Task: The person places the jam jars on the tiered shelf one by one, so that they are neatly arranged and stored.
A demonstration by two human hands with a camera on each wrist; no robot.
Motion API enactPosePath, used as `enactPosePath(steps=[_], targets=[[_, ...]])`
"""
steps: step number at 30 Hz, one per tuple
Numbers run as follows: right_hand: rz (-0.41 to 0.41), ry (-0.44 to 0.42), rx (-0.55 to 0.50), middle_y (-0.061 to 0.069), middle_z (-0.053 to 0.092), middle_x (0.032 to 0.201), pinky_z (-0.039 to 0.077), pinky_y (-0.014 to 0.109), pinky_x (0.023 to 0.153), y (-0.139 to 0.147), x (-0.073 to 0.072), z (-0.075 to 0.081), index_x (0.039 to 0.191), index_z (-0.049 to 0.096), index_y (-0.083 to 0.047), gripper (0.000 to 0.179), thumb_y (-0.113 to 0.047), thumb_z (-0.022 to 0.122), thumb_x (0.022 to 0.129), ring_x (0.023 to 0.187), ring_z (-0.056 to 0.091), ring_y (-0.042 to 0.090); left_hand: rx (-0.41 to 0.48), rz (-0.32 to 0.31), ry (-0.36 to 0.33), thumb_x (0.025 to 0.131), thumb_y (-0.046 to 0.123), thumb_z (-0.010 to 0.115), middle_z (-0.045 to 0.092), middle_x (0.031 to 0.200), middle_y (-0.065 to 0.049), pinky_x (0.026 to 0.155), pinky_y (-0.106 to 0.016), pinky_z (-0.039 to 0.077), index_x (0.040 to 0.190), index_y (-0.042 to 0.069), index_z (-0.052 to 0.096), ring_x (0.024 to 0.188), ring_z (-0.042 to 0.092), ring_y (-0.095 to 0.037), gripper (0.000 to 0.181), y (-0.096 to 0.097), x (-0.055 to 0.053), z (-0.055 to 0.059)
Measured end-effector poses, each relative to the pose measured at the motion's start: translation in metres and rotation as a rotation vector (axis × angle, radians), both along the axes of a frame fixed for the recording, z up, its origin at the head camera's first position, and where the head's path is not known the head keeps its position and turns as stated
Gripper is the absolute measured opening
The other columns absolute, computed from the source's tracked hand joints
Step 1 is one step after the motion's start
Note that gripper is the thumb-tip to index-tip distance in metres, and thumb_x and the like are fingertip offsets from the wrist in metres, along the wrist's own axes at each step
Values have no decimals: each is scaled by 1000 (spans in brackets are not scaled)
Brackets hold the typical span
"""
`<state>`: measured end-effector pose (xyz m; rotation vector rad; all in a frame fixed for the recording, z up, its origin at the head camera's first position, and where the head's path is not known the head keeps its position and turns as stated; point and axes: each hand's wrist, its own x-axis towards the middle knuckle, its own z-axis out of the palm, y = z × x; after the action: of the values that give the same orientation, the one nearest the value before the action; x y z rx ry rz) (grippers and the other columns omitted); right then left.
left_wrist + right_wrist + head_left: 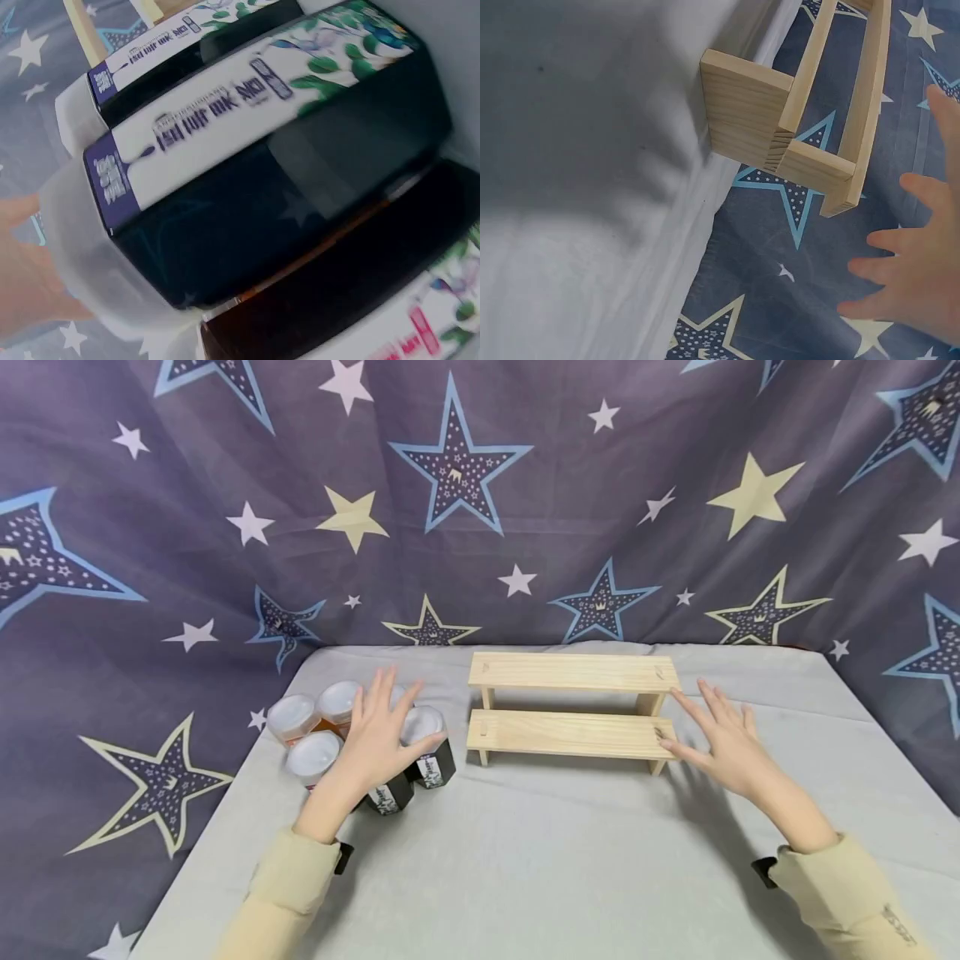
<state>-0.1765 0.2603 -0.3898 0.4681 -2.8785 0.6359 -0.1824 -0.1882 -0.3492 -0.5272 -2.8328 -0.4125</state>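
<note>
My left hand (378, 735) is spread above a cluster of several jars at the table's left, partly hiding them. White caps and dark bodies mark the nearer jars, such as the black jar (431, 764) just right of my palm. In the left wrist view a dark faceted jar (285, 187) with a leafy white label fills the middle, my fingers beside its cap (82, 247). My right hand (723, 743), fingers spread, is by the right end of a two-step wooden stand (570, 672). The right wrist view shows the stand's side panel (742, 105), with my fingers apart from it.
Both the jars and the stand rest on a table with a pale grey cloth (517, 860). A dark curtain (465, 577) printed with stars hangs at the back and sides. Jars with orange-brown contents (326, 724) stand at the cluster's left.
</note>
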Motion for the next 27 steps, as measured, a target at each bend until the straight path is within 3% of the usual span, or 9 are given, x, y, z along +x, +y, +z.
enactPosePath(steps=[4,8,14,20,27], targets=[[8,-24,-94,27,9,143,1,65,95,3,-2,-4,141,22,-19,68,-36,56,84,126,11,50,35,-27,28,78,57,53,4,147,-15,102,-54,1,137,13,31,133,-1,-33,77,-9,5,-1],[10,-65,-167,29,16,140,18,69,85,5,-5,-10,139,28,-16,63,-32,56,85,119,21,55,74,-53,80,77,50,59,11,145,-19,103,-53,7,134,9,36,132,7,-36,73,-19,11,-2],[21,-92,-255,29,29,132,25,64,87,9,-10,-18,134,37,-8,56,-28,56,86,116,31,49,151,-67,164,75,36,67,23,139,-23,97,-58,16,128,6,44,126,21,-42,65,-35,18,-6],[70,-127,-356,27,39,127,31,57,89,10,-15,-24,130,40,2,51,-22,54,87,114,37,43,199,-6,156,75,32,68,30,135,-24,91,-61,23,127,7,45,117,29,-49,63,-49,24,-9],[74,-249,-402,28,33,133,38,53,86,11,-18,-29,132,37,0,50,-23,50,90,109,44,46,241,39,163,72,25,72,33,132,-26,90,-63,21,123,6,49,113,31,-52,59,-65,32,-13]])
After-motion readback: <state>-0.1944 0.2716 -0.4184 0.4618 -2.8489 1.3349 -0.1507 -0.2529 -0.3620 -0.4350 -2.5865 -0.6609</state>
